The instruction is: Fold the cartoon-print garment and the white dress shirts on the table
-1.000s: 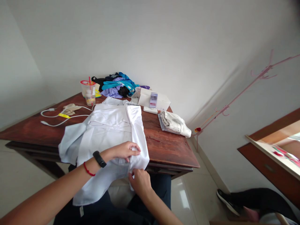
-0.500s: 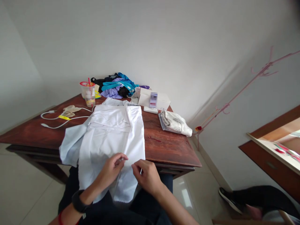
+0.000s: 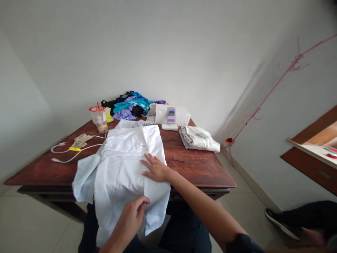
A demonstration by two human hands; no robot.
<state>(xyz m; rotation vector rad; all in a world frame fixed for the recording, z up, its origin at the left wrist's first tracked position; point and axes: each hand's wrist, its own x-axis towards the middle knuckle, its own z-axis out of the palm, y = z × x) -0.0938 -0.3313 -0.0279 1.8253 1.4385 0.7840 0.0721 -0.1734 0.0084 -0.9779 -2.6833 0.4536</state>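
A white shirt, partly folded, lies over the front of the wooden table and hangs past its edge onto my lap. My right hand rests flat on the shirt's right folded strip, its fingers spread. Lower down, my left hand has thumb and fingers pinched on the fabric at the inner edge of that same strip. Beneath, toward the left, a pale sleeve-like part spreads out.
On the table are a plastic cup with straw, a white cable, a heap of clothes, a white box and a folded white garment. A pink coat rack leans at right.
My right hand has moved up and forward, opening from a pinch to lie flat on the shirt. My left hand has come down toward me and closed on the fabric edge.
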